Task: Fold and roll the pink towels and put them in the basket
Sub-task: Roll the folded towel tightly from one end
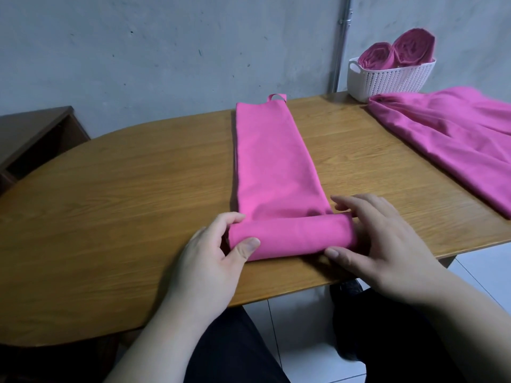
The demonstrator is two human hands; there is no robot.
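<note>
Pink towel (273,161) is folded into a long strip down the middle of the frame. Its long axis runs from the hands at the bottom straight up toward the far edge of the table (124,203), where a little loop (276,97) pokes off the end. The near end is already a short fat roll (287,236) lying crosswise, left to right.

The left hand (210,261) grips the left end of the roll, thumb in front and fingers curled over the top. The right hand (387,244) holds the right end the same way, thumb near side, fingers over the far side. Both look about equally close.

So the unrolled part lies directly away from the hands, and I'd guess the roll just gets pushed up-frame along the strip, kept square so it doesn't go cone-shaped.

The basket (387,78) sits upper right with two rolled towels (398,51) in it and a loose towel (456,139) spread in front, so the right hand is nearer for the drop-off.
</note>
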